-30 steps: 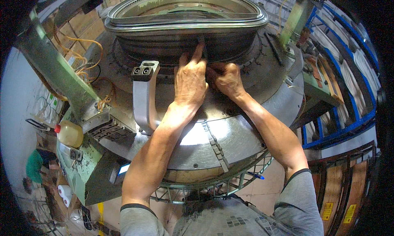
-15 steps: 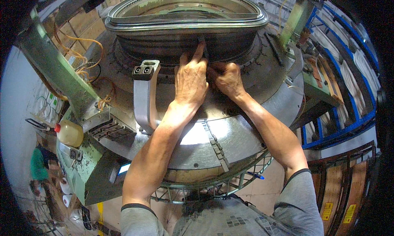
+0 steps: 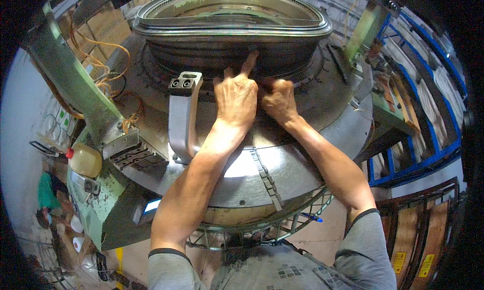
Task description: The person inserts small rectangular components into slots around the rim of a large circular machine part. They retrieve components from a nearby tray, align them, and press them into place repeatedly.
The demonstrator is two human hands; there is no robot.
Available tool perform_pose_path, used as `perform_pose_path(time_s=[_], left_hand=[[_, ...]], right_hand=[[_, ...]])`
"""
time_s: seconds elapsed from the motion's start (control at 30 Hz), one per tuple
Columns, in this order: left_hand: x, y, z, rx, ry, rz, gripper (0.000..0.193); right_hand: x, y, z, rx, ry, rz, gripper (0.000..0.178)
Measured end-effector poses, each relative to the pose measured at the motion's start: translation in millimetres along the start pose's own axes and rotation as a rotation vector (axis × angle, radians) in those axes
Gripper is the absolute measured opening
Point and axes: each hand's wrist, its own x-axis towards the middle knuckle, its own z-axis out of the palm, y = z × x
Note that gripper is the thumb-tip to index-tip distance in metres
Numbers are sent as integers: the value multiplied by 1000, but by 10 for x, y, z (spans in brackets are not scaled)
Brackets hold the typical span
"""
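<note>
Both my hands work at the front wall of the large dark metal cylinder (image 3: 201,55) of what looks like a circular knitting machine. My left hand (image 3: 237,98) has its index finger stretched upward, its tip against the cylinder's wall. Its other fingers are bent and partly hidden behind the hand; I see nothing held in it. Just to the right, my right hand (image 3: 280,99) is closed near the cylinder's foot, fingers curled inward. Whatever is between those fingers is hidden and blurred. Under my forearms lies the broad steel ring plate (image 3: 297,174).
A grey metal bracket (image 3: 182,116) stands left of my left forearm. Green machine posts (image 3: 75,76) rise at both sides. A yellowish bottle with red cap (image 3: 84,160) sits at left. Segmented metal blocks (image 3: 267,179) cross the plate. Blue racks (image 3: 433,146) stand right; another person (image 3: 48,191) is far left.
My left index finger remains raised at the cylinder, its tip slightly to the right in view. My right hand has turned slightly and stays closed. The whole view has shifted a little.
</note>
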Motion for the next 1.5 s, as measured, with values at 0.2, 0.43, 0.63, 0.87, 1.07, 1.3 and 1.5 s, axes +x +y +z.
perform_pose_path(time_s=[0.2,0.43,0.63,0.87,1.07,1.3,1.5], left_hand=[[-34,-13,23,29,-33,-6,13],[-67,-107,60,-114,67,29,16],[53,-64,113,-1,70,-53,16],[68,-81,213,-9,79,-79,13],[66,-70,218,52,-1,-89,23],[101,7,5,-41,143,25,17],[89,37,-50,-150,327,84,9]], right_hand=[[-93,-193,-26,-63,-165,199,21],[-47,-275,41,55,-27,334,21],[215,-24,244,-237,12,217,18],[367,46,178,-285,126,113,24],[449,56,63,-492,62,40,32],[504,176,14,-486,94,-61,23],[551,212,15,-428,118,-48,29]])
